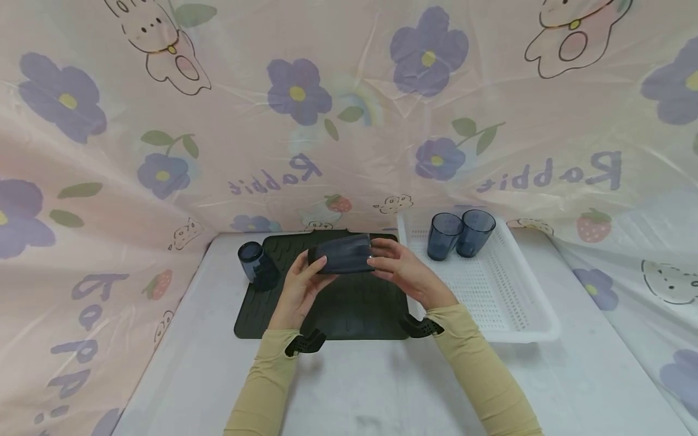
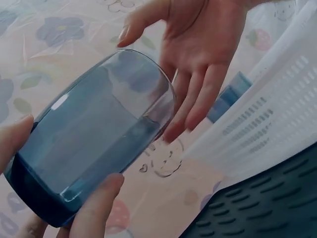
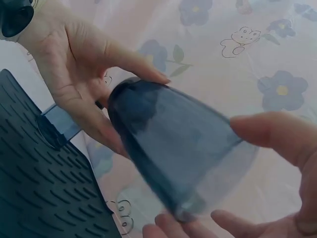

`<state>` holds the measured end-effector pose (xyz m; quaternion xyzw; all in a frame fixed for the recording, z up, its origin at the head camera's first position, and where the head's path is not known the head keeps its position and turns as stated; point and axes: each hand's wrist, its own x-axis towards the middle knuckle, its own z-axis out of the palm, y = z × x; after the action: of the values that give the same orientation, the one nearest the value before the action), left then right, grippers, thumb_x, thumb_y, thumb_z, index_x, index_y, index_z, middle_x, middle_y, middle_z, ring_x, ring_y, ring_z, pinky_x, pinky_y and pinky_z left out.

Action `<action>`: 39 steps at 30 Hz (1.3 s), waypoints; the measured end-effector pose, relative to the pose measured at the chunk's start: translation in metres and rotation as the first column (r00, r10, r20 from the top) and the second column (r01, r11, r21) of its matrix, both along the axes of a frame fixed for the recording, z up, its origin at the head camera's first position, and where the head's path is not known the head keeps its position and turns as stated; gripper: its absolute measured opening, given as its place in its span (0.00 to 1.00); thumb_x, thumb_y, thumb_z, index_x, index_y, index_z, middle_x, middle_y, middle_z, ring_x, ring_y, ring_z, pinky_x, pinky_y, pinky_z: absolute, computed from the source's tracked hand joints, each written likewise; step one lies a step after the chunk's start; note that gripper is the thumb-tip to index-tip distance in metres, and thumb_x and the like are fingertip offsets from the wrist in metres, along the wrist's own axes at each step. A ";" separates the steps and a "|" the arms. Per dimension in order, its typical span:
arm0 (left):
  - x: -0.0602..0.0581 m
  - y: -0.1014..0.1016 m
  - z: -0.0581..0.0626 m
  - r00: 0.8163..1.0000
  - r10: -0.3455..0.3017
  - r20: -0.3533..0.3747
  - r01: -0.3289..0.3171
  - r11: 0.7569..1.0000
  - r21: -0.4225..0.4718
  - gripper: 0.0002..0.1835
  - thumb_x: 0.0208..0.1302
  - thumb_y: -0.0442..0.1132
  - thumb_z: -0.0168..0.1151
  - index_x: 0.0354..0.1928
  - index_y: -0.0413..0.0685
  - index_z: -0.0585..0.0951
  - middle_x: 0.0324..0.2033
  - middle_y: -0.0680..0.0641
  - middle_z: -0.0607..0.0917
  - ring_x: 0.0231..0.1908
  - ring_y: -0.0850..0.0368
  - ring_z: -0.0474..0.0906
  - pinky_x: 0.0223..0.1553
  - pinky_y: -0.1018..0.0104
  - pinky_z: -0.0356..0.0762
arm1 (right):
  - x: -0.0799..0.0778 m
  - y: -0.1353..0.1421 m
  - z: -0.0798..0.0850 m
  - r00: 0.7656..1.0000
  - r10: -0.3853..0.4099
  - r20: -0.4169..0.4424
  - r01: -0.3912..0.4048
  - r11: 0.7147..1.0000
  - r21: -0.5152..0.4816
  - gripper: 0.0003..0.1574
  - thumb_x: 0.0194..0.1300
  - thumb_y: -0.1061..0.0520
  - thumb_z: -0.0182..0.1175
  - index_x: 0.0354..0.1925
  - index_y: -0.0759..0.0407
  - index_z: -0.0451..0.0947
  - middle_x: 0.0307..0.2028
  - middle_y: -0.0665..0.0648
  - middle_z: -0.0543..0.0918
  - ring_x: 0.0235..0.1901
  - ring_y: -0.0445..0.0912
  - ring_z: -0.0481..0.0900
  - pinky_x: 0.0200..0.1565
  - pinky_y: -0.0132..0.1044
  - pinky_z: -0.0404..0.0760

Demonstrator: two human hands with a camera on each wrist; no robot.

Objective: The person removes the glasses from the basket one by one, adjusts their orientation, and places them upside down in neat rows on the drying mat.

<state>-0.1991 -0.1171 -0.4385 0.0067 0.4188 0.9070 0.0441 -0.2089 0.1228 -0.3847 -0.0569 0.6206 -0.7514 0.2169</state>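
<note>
A blue-tinted drinking glass (image 1: 346, 253) lies sideways in the air above a dark ribbed mat, its rim toward the right. My left hand (image 1: 299, 289) grips it around the thick base, thumb on the near side, as the left wrist view also shows. At the rim is my right hand (image 1: 410, 274), thumb and fingers spread and fairly straight on either side of it. In the right wrist view the right thumb (image 3: 277, 134) overlaps the glass near its rim; whether it presses there I cannot tell.
The dark drying mat (image 1: 360, 312) lies on the white table (image 1: 349, 387). Another blue glass (image 1: 257, 265) stands upside down at its left edge. On the right, a white perforated basket (image 1: 537, 303) holds two upright blue glasses (image 1: 443, 237). A patterned curtain (image 1: 360, 151) hangs behind.
</note>
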 end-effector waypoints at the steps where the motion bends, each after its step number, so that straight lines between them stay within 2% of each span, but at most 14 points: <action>1: 0.000 -0.002 0.000 1.000 0.007 -0.005 -0.007 1.000 0.001 0.21 0.62 0.27 0.62 0.56 0.45 0.72 0.50 0.42 0.75 0.44 0.49 0.82 0.50 0.49 0.77 | 0.000 0.002 0.000 1.000 0.000 -0.005 0.000 1.000 -0.002 0.42 0.66 0.62 0.60 0.71 0.60 0.51 0.68 0.64 0.57 0.65 0.57 0.60 0.64 0.50 0.63; 5: -0.002 -0.014 0.001 0.999 0.048 -0.015 -0.048 0.999 0.005 0.22 0.62 0.25 0.62 0.56 0.46 0.73 0.49 0.42 0.76 0.42 0.50 0.82 0.48 0.49 0.78 | 0.002 0.012 0.000 0.999 -0.016 -0.038 0.016 1.000 -0.010 0.38 0.69 0.58 0.57 0.70 0.61 0.53 0.68 0.65 0.59 0.67 0.58 0.59 0.66 0.50 0.60; 9: -0.004 -0.025 0.002 0.994 0.103 -0.027 -0.105 0.994 -0.043 0.23 0.61 0.24 0.62 0.57 0.46 0.73 0.49 0.43 0.76 0.42 0.52 0.82 0.47 0.49 0.79 | 0.004 0.024 0.001 0.997 -0.029 -0.075 0.028 1.000 -0.007 0.34 0.70 0.55 0.56 0.68 0.65 0.56 0.67 0.67 0.61 0.66 0.60 0.60 0.67 0.53 0.56; 14: -0.005 -0.037 0.000 0.987 0.156 -0.042 -0.160 0.980 -0.115 0.28 0.59 0.24 0.64 0.61 0.45 0.71 0.49 0.42 0.78 0.42 0.52 0.82 0.45 0.50 0.80 | 0.004 0.036 0.006 0.993 -0.062 -0.101 0.061 0.998 -0.008 0.32 0.70 0.54 0.56 0.66 0.66 0.60 0.64 0.67 0.67 0.64 0.59 0.64 0.66 0.53 0.60; 19: -0.003 -0.049 -0.005 0.982 0.185 -0.045 -0.191 0.964 -0.183 0.33 0.56 0.22 0.66 0.63 0.46 0.69 0.51 0.42 0.78 0.44 0.51 0.82 0.44 0.52 0.81 | 0.004 0.046 0.008 0.991 -0.085 -0.108 0.079 0.995 -0.054 0.29 0.72 0.55 0.53 0.64 0.66 0.61 0.63 0.68 0.68 0.63 0.61 0.65 0.64 0.53 0.63; 25: -0.001 -0.062 -0.011 0.972 0.221 -0.083 -0.235 0.935 -0.265 0.32 0.54 0.22 0.68 0.61 0.45 0.71 0.51 0.41 0.77 0.46 0.50 0.80 0.43 0.54 0.82 | 0.008 0.060 0.008 0.986 -0.065 -0.156 0.056 0.996 -0.063 0.25 0.75 0.56 0.47 0.64 0.68 0.61 0.62 0.70 0.68 0.64 0.64 0.63 0.64 0.55 0.62; 29: -0.003 -0.067 -0.012 0.965 0.246 -0.093 -0.262 0.924 -0.279 0.32 0.52 0.22 0.69 0.61 0.44 0.72 0.52 0.41 0.77 0.47 0.50 0.79 0.42 0.56 0.82 | 0.009 0.067 0.008 0.984 -0.073 -0.159 0.064 0.996 -0.064 0.23 0.76 0.57 0.45 0.64 0.65 0.63 0.62 0.70 0.68 0.64 0.63 0.64 0.64 0.54 0.62; 33: -0.006 -0.070 -0.011 0.960 0.264 -0.095 -0.281 0.912 -0.300 0.34 0.50 0.24 0.71 0.62 0.44 0.73 0.53 0.40 0.76 0.46 0.49 0.79 0.41 0.58 0.83 | 0.010 0.075 0.007 0.984 -0.100 -0.147 0.091 0.993 -0.070 0.20 0.76 0.59 0.45 0.62 0.62 0.65 0.61 0.67 0.71 0.63 0.63 0.65 0.64 0.53 0.63; 39: -0.007 -0.075 -0.008 0.950 0.299 -0.085 -0.310 0.891 -0.332 0.36 0.49 0.27 0.74 0.62 0.49 0.73 0.55 0.40 0.74 0.48 0.50 0.79 0.43 0.57 0.82 | 0.009 0.085 0.005 0.983 -0.120 -0.142 0.105 0.989 -0.104 0.24 0.75 0.58 0.46 0.64 0.68 0.62 0.56 0.60 0.76 0.62 0.61 0.67 0.63 0.52 0.64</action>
<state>-0.2062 -0.1923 -0.4469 -0.0526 0.5659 0.8161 -0.1045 -0.1994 0.2078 -0.3802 -0.0877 0.6002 -0.7852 0.1245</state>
